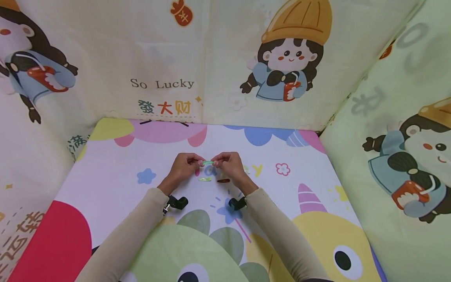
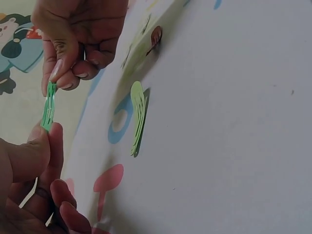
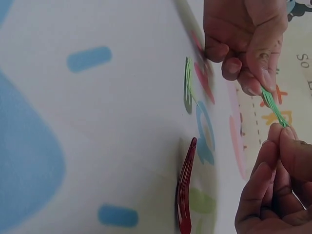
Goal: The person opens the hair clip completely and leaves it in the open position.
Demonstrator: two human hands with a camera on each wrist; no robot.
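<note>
Green clip point(image 2: 49, 106), ends pinched by both hands point(image 1: 183, 167) point(image 1: 230, 166); beige sleeves point(image 1: 128, 231) point(image 1: 283, 231), head view only

A slim, slotted, bright-green hair clip point(image 2: 49, 106) is pinched at either end by left hand point(image 1: 184, 167) and right hand point(image 1: 231, 166) above the counter point(image 1: 118, 188)

Over to the back wall point(image 1: 223, 51), printed with So Lucky lettering point(image 1: 162, 84) and an orange-hatted cartoon figure point(image 1: 290, 66); down now to the tabletop point(image 1: 116, 196), patterned with a blue star point(image 1: 146, 176) at left, a pink-edged flower point(image 1: 283, 169) over on the right
</note>
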